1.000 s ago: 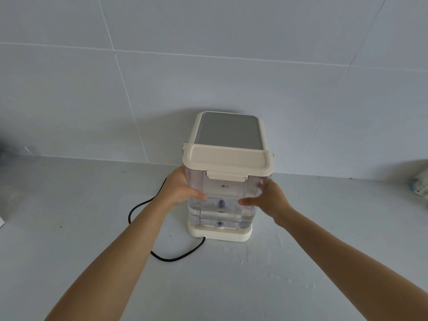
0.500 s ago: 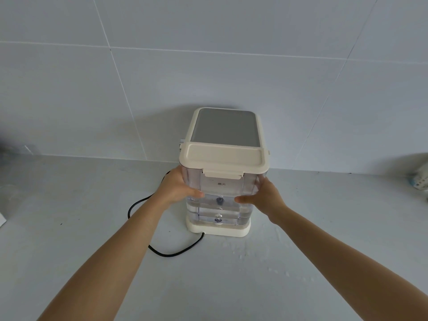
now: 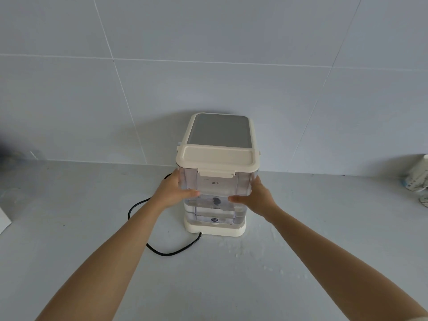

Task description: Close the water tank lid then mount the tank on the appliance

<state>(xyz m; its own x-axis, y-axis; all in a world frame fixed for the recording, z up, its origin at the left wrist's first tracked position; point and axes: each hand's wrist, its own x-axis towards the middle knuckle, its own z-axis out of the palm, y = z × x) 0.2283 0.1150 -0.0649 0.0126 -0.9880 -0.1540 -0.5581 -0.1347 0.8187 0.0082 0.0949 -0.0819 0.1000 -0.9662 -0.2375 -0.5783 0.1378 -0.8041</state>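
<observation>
A clear water tank partly filled with water stands upright on the cream base of the appliance, pressed against its front. The tank's cream lid lies flat on top with its front latch down. My left hand grips the tank's left side, thumb across the front. Gripping the tank's right side the same way is my right hand. The appliance has a grey top panel and stands against the tiled wall.
A black power cord loops on the grey counter left of and in front of the base. Water droplets lie on the counter by the base's front right. A patterned object sits at the far right edge, a white corner at the far left.
The tank has sunk lower between my hands and now sits down on the base. Both hands keep their hold on its sides.
</observation>
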